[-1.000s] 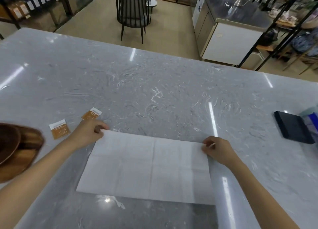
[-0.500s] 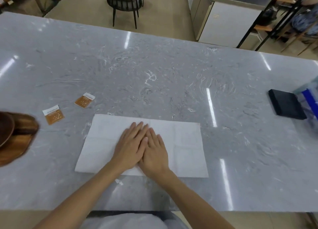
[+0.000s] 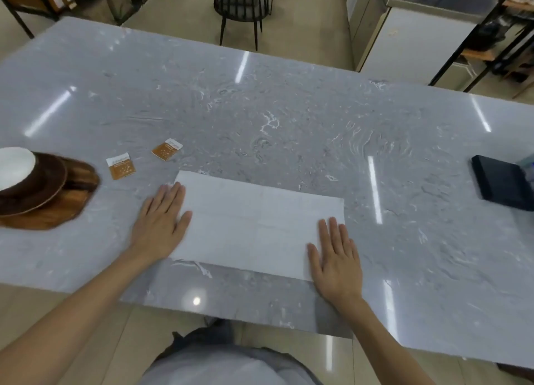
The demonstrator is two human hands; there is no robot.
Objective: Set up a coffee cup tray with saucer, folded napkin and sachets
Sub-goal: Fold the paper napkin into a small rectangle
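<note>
A white napkin, folded in half into a long rectangle, lies flat on the grey marble table. My left hand presses flat on its left end, fingers apart. My right hand presses flat on its right end, fingers together and extended. Two orange-and-white sachets lie on the table left of the napkin. At the far left a wooden tray carries a dark saucer with a white item on it.
A black flat case lies at the table's right edge beside a bluish object. Beyond the table stand a black chair, a white counter and shelving. The table's near edge runs just below my hands.
The napkin went from held open at its far corners to folded in half. My hands met at its middle and have now slid apart to its two ends.
</note>
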